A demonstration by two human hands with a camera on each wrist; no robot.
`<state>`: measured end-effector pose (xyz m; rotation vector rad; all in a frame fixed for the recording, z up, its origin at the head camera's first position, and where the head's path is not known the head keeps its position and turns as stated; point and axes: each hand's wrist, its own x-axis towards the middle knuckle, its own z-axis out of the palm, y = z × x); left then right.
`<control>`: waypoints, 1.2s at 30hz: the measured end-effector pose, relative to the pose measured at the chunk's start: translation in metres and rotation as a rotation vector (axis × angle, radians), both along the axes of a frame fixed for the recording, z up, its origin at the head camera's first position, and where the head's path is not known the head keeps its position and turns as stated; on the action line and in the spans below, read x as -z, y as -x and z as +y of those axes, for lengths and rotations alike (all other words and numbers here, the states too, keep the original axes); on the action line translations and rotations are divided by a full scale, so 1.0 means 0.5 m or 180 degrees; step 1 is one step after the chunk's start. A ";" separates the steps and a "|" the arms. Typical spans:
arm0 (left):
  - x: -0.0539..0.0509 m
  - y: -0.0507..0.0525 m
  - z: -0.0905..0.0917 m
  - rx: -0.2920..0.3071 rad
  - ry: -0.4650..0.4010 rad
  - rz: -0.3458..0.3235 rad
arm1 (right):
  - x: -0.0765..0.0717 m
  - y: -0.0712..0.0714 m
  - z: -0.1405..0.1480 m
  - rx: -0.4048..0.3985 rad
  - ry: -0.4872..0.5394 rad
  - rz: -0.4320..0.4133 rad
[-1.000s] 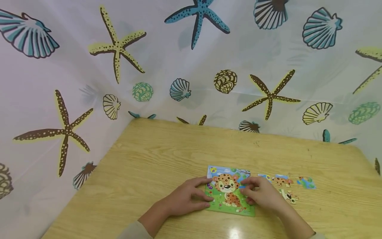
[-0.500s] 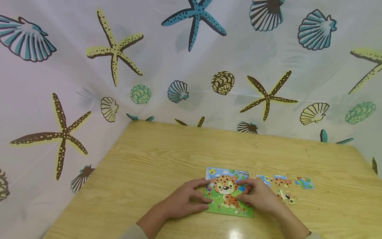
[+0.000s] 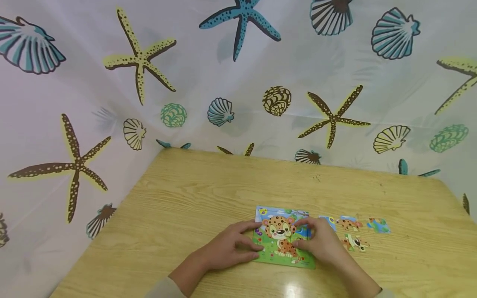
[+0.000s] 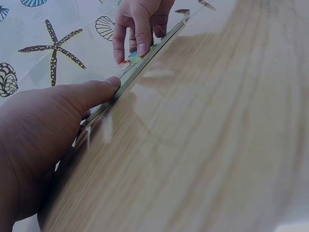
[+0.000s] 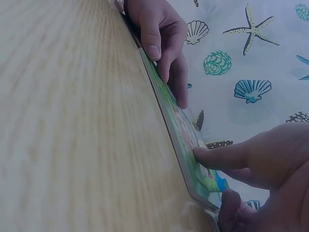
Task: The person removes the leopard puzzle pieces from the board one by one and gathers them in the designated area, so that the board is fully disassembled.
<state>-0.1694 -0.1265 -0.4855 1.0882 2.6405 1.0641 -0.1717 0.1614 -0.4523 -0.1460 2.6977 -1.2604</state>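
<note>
One puzzle board point(image 3: 285, 263), flat on the desk point(image 3: 186, 207) between both hands' fingers — left hand point(image 3: 232, 245) slightly spread, fingers touching its left edge; right hand point(image 3: 323, 241) pinching a puzzle piece point(image 5: 215, 183) over its right side. Step, by judgement: fitting; next, align and press. Loose pieces point(image 3: 348, 224) lie just past the right fingers; bare desk beyond the fingertips.

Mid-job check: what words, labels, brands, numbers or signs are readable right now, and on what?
None can be read with certainty.
Puzzle, lower right corner: tiny dark marks, perhaps print, too small to read.
Yellow badge in its upper left corner: too small to make out.
Loose pieces: no lettering I can make out.
Cloth: shells and starfish, no lettering seen.
</note>
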 end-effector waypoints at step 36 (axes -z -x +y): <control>0.006 0.003 0.000 0.0052 -0.0062 0.0009 | -0.025 -0.007 0.019 0.0317 0.0969 -0.0733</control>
